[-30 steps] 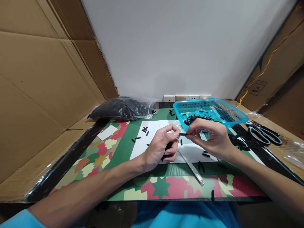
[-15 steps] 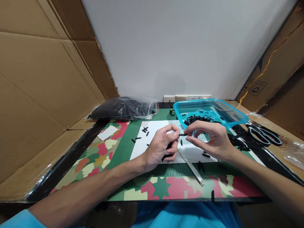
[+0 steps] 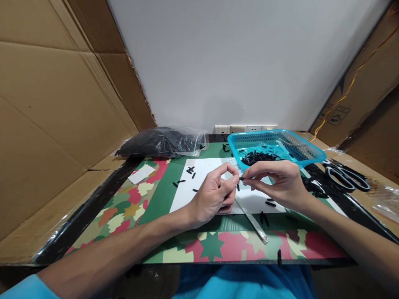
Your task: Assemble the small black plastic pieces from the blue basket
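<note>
Over a white sheet (image 3: 183, 199), my left hand (image 3: 216, 191) and my right hand (image 3: 277, 180) meet nearly fingertip to fingertip. Between them is a small black piece (image 3: 241, 178), pinched from both sides. The lower fingers of my left hand are curled into the palm, and what lies inside them is hidden. Loose black pieces (image 3: 190, 170) are scattered on the sheet. Below my hands a thin clear strip (image 3: 254, 222) lies slanted. Behind my right hand, a blue basket (image 3: 314, 154) holds a pile of black pieces (image 3: 258, 157).
A plastic bag of black material (image 3: 156, 142) lies at the back left. Scissors (image 3: 343, 176) rest at the right, beside more black pieces (image 3: 313, 187). Cardboard (image 3: 56, 104) stands on the left, and a wall with sockets (image 3: 238, 129) is behind.
My right thumb and forefinger have closed on the black piece, and less of it shows between my hands. The dark pieces seen in my left palm are now hidden as its fingers curl in.
</note>
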Tool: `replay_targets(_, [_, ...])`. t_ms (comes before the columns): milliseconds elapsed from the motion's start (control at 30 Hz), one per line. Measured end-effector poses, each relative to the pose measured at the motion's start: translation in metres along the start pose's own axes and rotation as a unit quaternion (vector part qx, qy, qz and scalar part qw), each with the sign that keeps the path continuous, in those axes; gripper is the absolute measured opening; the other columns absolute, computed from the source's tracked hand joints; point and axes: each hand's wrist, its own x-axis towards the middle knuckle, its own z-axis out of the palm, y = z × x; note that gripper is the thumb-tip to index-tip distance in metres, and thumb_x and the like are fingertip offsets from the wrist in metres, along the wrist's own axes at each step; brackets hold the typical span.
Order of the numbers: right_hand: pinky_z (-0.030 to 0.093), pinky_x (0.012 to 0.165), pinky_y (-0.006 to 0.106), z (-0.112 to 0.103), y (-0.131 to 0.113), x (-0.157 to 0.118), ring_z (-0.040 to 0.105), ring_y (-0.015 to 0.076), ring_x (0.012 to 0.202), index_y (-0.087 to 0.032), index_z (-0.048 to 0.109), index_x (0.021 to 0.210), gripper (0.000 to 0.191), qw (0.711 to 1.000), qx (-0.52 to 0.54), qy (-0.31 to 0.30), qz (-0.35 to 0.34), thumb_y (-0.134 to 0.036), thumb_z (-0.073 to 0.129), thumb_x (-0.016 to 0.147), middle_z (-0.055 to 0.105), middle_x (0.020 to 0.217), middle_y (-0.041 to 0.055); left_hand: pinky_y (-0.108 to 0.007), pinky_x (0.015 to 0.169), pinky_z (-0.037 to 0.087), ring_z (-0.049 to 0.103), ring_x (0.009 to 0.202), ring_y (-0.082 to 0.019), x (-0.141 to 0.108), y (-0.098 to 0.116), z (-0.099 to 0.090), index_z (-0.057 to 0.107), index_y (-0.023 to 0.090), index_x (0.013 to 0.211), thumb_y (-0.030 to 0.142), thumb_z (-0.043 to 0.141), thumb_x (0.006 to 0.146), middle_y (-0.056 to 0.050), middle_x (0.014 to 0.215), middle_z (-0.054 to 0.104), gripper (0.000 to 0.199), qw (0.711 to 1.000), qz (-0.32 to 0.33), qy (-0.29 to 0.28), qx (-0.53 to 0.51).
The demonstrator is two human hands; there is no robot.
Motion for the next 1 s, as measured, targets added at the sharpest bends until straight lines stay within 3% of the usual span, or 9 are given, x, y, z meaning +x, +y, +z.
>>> replay_targets(667, [0.065,0.063,0.029,0.0002,0.0005,-0.0031,0.074,0.0171,0.071,-0.021,0.074,0.087,0.010,0.999,-0.012,0.047,-0.012,-0.022,0.083,0.082,0.076,0.081,0.0027,-0.014,0.038,0.027,0.018,0.037,-0.004,-0.0007,0.0054,0.0031,0.042,0.025,0.096,0.045,0.055,0.098,0.014,0.047,0.034,0.023,1.000,0.001,-0.002,-0.001])
replay_targets(1000, [0.065,0.066,0.031,0.0004,-0.0009,-0.0018,0.073,0.0172,0.073,-0.020,0.076,0.090,0.010,0.999,0.005,0.038,-0.011,-0.017,0.081,0.082,0.077,0.083,0.0032,-0.014,0.037,0.026,0.018,0.037,-0.004,-0.0007,0.0034,0.0027,0.043,0.026,0.097,0.043,0.051,0.100,0.014,0.048,0.034,0.019,1.000,0.003,-0.003,0.002])
